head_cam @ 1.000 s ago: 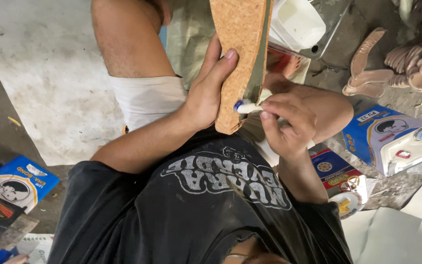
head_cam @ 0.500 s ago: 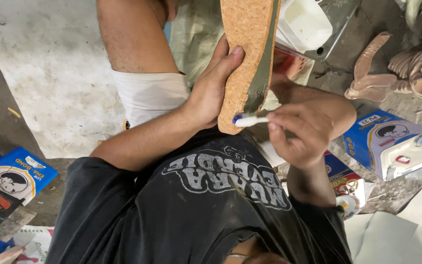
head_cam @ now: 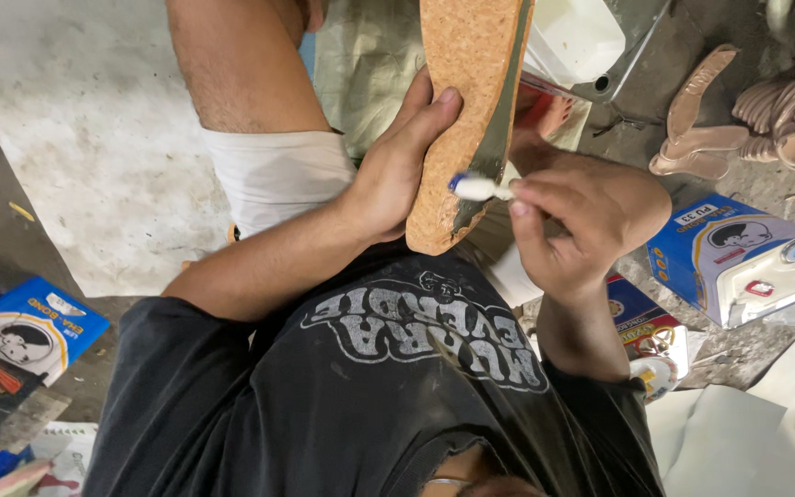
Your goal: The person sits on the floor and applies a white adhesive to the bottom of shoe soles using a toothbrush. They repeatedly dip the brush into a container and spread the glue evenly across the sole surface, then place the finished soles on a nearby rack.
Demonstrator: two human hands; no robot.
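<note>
At the far left of the frame a blue and white packet [head_cam: 25, 333] is seen lying on the grey concrete floor [head_cam: 75, 120], beside a darker strip of ground. A bare knee and a white shorts leg [head_cam: 278, 175] are seen in the upper middle, above a black printed shirt.

The left hand [head_cam: 397, 175] is closed around the edge of a cork shoe sole [head_cam: 462, 101], which is held upright in the upper centre of the frame; the thumb is pressed flat on the cork face and the fingers are wrapped behind it. The grip is firm, with no gap shown.

Just right of the sole's lower end, the right hand [head_cam: 581, 221] is pinched shut on a small white brush [head_cam: 478, 188], whose blue tip is laid against the sole's dark edge.

Behind the sole a white plastic container [head_cam: 572, 37] is seen. At the upper right, tan soles [head_cam: 701, 120] are piled on the floor. Below them a blue and white tin [head_cam: 738, 258] is set, and a second blue tin [head_cam: 641, 322] lies under the right wrist.
</note>
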